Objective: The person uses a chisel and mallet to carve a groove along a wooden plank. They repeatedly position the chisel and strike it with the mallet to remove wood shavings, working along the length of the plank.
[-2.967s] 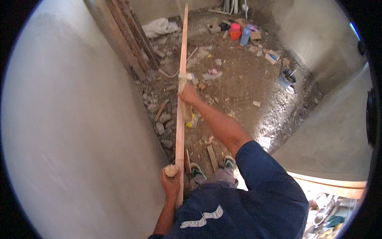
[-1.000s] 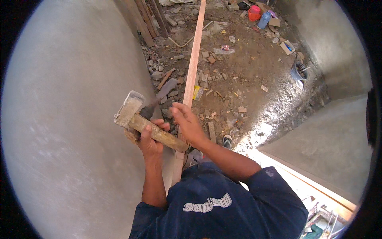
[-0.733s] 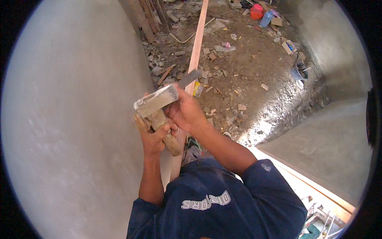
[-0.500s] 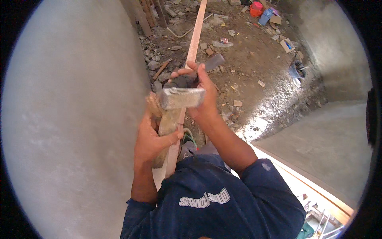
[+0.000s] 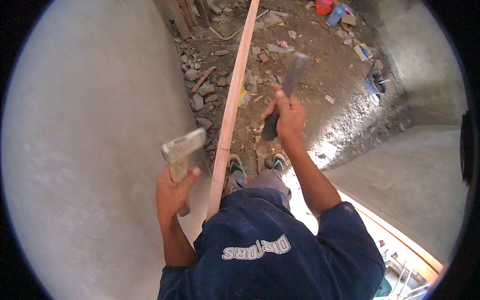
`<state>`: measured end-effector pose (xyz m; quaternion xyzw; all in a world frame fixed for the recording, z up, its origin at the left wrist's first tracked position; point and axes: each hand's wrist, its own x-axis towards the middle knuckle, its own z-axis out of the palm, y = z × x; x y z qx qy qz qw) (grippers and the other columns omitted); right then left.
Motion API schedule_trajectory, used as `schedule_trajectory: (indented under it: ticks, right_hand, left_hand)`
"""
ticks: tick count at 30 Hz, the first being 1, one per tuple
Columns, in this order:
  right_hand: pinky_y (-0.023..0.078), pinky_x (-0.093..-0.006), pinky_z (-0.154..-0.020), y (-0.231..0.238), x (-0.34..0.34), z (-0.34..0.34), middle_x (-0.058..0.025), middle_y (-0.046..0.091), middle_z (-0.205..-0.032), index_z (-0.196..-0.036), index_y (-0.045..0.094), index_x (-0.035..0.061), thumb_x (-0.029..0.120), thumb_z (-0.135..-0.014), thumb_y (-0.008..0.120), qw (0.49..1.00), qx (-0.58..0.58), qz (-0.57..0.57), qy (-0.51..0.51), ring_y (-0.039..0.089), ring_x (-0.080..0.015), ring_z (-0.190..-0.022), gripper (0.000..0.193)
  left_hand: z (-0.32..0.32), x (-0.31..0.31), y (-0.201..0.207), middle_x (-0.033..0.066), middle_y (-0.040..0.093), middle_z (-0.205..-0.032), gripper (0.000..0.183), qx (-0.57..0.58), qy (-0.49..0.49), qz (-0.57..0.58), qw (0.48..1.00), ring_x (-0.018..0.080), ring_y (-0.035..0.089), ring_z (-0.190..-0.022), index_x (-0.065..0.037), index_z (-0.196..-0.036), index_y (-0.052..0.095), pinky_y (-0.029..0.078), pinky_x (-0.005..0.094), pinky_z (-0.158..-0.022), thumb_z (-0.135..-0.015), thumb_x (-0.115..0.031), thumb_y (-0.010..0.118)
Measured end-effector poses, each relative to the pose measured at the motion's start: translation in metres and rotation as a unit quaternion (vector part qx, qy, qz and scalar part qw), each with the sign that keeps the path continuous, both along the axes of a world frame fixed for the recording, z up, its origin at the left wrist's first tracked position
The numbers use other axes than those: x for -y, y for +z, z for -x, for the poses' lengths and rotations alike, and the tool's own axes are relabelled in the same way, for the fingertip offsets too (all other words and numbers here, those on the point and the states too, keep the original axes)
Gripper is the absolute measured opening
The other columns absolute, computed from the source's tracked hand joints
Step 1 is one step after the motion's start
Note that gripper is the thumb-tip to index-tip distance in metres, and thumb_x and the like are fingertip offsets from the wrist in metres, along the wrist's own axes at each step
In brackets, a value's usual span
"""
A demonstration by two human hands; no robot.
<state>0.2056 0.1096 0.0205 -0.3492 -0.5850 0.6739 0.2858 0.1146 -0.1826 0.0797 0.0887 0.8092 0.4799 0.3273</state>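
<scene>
My left hand is closed around the handle of a hammer, near the wall side of the wooden strip. The hammer's pale, worn metal head points up and away from me. On the other side of the strip, my right hand grips a chisel by its black-wrapped middle. Its flat grey blade sticks out beyond my fingers and is slightly blurred. Between the two hands runs a long reddish wooden strip, with cross lines on its near part. Its near end reaches my shirt, and neither hand touches it.
A smooth grey wall rises close on my left. Rubble and scraps litter the dirt floor. Toward the far right are a red container, a blue jug and a bucket. Wooden boards lie behind me at right.
My hands have moved apart: the left with the hammer toward the wall, the right with the chisel to the right. The left hand has come away from the wooden strip.
</scene>
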Motion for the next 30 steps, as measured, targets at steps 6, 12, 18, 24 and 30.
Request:
schedule_trajectory:
  ticks: [6, 12, 18, 24, 30]
  right_hand:
    - [0.046, -0.0309, -0.056, -0.057, 0.046, -0.032, -0.0035, 0.055, -0.064, -0.12, 0.063, 0.0001, 0.032, -0.102, 0.052, 0.977, 0.16, -0.065, 0.129, 0.055, -0.0138, -0.057, 0.039]
    - [0.044, -0.0331, -0.061, -0.053, 0.081, -0.04, -0.0051, 0.052, -0.068, -0.106, 0.062, 0.0022, 0.034, -0.102, 0.051, 0.951, 0.148, -0.033, 0.269, 0.052, -0.0161, -0.065, 0.034]
    - [0.044, -0.0331, -0.062, -0.064, 0.073, -0.057, -0.0046, 0.055, -0.072, -0.093, 0.053, 0.0039, 0.034, -0.104, 0.049, 0.913, 0.142, -0.081, 0.373, 0.053, -0.0155, -0.068, 0.032]
    - [0.049, -0.0404, -0.061, -0.058, 0.08, -0.078, -0.0095, 0.058, -0.071, -0.092, 0.05, 0.0025, 0.032, -0.105, 0.044, 0.824, 0.162, -0.002, 0.543, 0.062, -0.0229, -0.065, 0.033]
    - [0.049, -0.0374, -0.049, -0.055, 0.085, -0.064, -0.0073, 0.057, -0.065, -0.104, 0.049, 0.0024, 0.028, -0.106, 0.041, 0.795, 0.181, 0.039, 0.577, 0.059, -0.0187, -0.05, 0.027]
  left_hand:
    - [-0.027, -0.001, -0.059, 0.0074, 0.064, -0.079, 0.052, -0.071, 0.09, 0.142, 0.983, 0.0187, 0.061, -0.069, 0.003, -0.102, 0.061, 0.051, 0.0353, -0.065, -0.074, -0.033, 0.086]
    - [-0.04, 0.011, -0.073, 0.0145, 0.067, -0.091, 0.07, -0.107, 0.004, 0.242, 0.964, 0.0274, 0.064, -0.082, 0.002, -0.104, 0.058, 0.052, 0.04, -0.075, -0.06, -0.039, 0.094]
    - [-0.05, 0.023, -0.099, 0.0198, 0.068, -0.092, 0.076, -0.096, 0.039, 0.194, 0.975, 0.0293, 0.066, -0.084, 0.006, -0.105, 0.06, 0.053, 0.0402, -0.076, -0.058, -0.042, 0.094]
    - [-0.053, 0.026, -0.11, 0.0218, 0.069, -0.094, 0.07, -0.089, 0.083, 0.162, 0.979, 0.0295, 0.067, -0.086, 0.007, -0.103, 0.063, 0.053, 0.04, -0.077, -0.061, -0.041, 0.092]
    - [-0.061, 0.015, -0.094, 0.0236, 0.07, -0.094, 0.074, -0.158, 0.082, 0.229, 0.957, 0.0321, 0.069, -0.087, 0.007, -0.102, 0.063, 0.054, 0.0419, -0.078, -0.061, -0.047, 0.092]
